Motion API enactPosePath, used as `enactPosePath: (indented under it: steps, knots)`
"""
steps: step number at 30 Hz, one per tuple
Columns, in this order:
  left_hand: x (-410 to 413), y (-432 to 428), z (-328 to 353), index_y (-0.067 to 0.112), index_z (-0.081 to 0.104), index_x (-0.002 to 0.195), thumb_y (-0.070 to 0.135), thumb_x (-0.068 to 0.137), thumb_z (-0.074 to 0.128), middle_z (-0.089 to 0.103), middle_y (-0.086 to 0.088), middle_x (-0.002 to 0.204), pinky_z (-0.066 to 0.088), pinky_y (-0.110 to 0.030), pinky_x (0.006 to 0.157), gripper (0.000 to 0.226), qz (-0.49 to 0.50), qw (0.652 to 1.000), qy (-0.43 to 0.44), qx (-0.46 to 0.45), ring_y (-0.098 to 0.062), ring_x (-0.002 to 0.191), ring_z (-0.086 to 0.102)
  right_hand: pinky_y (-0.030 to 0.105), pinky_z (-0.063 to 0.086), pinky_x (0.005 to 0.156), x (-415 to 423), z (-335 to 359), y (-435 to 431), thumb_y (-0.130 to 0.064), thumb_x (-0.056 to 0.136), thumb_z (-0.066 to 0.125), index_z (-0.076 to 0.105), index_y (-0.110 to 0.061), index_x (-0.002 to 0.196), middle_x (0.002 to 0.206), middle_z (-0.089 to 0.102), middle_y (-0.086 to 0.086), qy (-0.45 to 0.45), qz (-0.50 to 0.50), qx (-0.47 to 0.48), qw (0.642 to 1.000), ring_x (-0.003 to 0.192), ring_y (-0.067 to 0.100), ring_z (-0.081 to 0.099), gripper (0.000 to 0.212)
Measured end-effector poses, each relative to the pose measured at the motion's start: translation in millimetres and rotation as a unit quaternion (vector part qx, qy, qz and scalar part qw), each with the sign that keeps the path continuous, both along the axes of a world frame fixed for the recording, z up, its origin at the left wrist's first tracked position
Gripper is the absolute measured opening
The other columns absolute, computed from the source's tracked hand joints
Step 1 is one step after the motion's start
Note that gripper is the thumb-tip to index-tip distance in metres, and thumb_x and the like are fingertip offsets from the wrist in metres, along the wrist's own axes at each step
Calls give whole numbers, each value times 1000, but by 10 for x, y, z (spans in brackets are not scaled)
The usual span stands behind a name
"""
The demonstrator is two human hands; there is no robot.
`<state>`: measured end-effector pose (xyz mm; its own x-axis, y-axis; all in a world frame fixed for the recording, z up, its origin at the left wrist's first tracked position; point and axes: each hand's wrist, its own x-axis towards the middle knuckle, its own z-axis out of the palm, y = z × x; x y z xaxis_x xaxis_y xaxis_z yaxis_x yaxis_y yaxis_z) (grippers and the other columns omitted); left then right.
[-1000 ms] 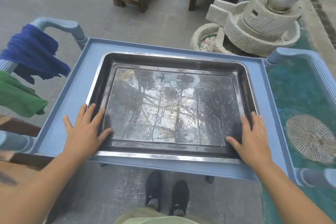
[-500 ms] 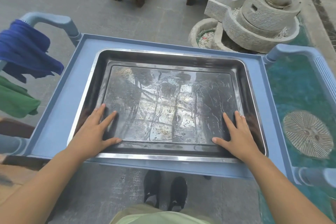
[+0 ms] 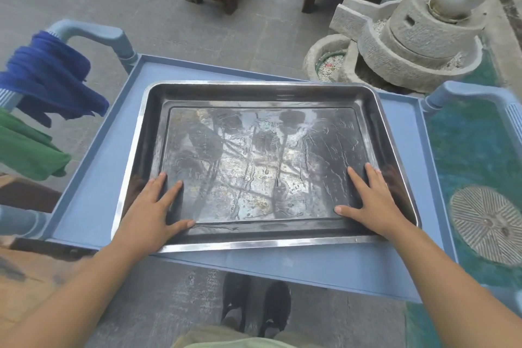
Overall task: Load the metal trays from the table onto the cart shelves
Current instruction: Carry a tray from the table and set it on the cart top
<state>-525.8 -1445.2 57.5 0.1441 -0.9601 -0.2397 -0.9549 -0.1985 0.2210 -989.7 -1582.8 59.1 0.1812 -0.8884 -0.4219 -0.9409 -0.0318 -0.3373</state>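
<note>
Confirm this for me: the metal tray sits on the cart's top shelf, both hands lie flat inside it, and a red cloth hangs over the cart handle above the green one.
Not quite. The cloth above the green cloth is blue, not red, as the head view shows. The rest holds: the metal tray sits on the cart's top shelf, with the left hand and right hand flat inside it.

Bare forearms, black shoes (image 3: 255, 302), khaki trousers (image 3: 226, 337).
</note>
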Motion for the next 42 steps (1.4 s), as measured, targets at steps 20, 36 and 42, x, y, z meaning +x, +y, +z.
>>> enactPosePath:
  steps: [20, 36, 42]
  knots:
    - [-194, 251, -25, 30, 26, 154, 77, 71, 58, 9, -2, 165, 19, -43, 122, 101, 59, 998, 23, -9, -23, 151, 11, 45, 2, 122, -79, -62, -208, -71, 67, 70, 8, -44, 154, 163, -16, -7, -23, 39, -8, 999, 148, 14, -21, 110]
    - [-201, 201, 1, 28, 25, 154, 76, 77, 55, 13, -7, 163, 22, -43, 120, 96, 33, 999, -22, 9, -27, 149, 14, 45, 6, 122, -39, -5, -196, -67, 70, 72, 9, -43, 154, 163, -14, -8, 1, 37, -4, 999, 149, 15, -17, 108]
    - [-197, -140, 153, 25, 43, 142, 63, 82, 61, 42, -10, 140, 41, -43, 107, 73, 36, 999, -4, 11, -30, 129, 41, 40, 22, 118, 187, 215, -204, -39, 85, 72, 31, -21, 152, 161, 16, 10, -7, -21, -5, 1000, 149, 25, 15, 81]
